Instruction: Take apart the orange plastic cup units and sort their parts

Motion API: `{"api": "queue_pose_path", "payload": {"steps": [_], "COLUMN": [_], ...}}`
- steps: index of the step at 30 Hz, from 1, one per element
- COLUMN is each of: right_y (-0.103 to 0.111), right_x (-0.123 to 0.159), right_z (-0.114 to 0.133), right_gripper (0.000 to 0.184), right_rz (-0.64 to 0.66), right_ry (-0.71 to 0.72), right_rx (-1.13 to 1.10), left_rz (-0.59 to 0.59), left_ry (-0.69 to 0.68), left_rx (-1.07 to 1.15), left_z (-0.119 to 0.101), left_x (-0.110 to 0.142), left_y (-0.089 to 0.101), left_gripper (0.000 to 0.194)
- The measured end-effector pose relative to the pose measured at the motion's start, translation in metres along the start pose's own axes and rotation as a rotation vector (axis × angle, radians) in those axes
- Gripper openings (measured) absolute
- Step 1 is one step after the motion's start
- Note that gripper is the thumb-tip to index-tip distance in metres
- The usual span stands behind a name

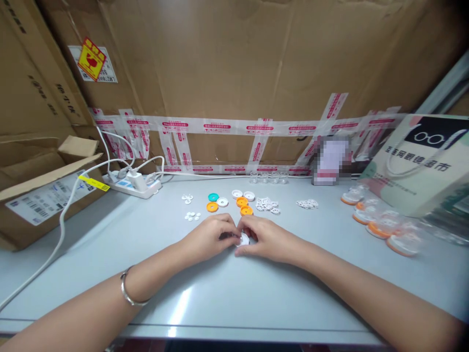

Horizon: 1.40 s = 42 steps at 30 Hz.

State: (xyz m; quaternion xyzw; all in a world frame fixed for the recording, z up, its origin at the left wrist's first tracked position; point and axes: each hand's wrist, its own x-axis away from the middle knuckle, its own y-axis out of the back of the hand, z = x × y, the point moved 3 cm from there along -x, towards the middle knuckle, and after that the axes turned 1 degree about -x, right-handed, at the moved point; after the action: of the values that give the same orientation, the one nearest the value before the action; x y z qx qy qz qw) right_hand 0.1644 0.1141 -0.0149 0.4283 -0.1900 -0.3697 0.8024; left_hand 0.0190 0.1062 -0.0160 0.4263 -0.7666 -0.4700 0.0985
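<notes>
At the middle of the grey table, my right hand [266, 238] is closed around the edge of a small white round plastic part [244, 239]. My left hand [214, 237] meets it from the other side, thumb and fingers pinched over its left part. Whatever sits between the left fingertips is hidden. Just beyond the hands lie orange rings [246, 210], white rings [237, 194] and a teal ring [213, 197]. A pile of small white gear-like pieces [266, 205] is to their right. Small white caps [192, 216] and white three-lobed pieces [187, 198] lie to the left.
Another white pile [307, 204] lies farther right. Clear domes with orange bases [403, 240] line the right side by a paper bag [414, 166]. Clear cups [269, 177] stand at the back. A power strip [135, 186] and an open carton [47, 195] occupy the left.
</notes>
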Motion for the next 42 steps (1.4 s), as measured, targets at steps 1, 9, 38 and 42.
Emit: {"api": "queue_pose_path", "payload": {"steps": [1, 9, 38, 42], "right_y": [-0.001, -0.003, -0.006, -0.006], "right_x": [-0.001, -0.003, -0.003, -0.003], "right_z": [0.0, -0.005, -0.004, -0.004], "right_gripper": [0.035, 0.039, 0.037, 0.036], "right_rz": [0.005, 0.033, 0.054, 0.051], "right_ry": [0.007, 0.007, -0.055, -0.053], "right_rx": [-0.008, -0.103, -0.2, -0.198], "left_rz": [0.002, 0.034, 0.116, 0.122], "left_ry": [0.015, 0.075, 0.144, 0.161], "left_rx": [-0.007, -0.15, -0.117, -0.124], "left_z": [0.0, -0.002, -0.003, -0.001], "left_x": [-0.001, -0.002, -0.001, -0.001], "left_y": [0.0, -0.004, 0.003, 0.003], "left_gripper": [0.011, 0.014, 0.005, 0.007]}}
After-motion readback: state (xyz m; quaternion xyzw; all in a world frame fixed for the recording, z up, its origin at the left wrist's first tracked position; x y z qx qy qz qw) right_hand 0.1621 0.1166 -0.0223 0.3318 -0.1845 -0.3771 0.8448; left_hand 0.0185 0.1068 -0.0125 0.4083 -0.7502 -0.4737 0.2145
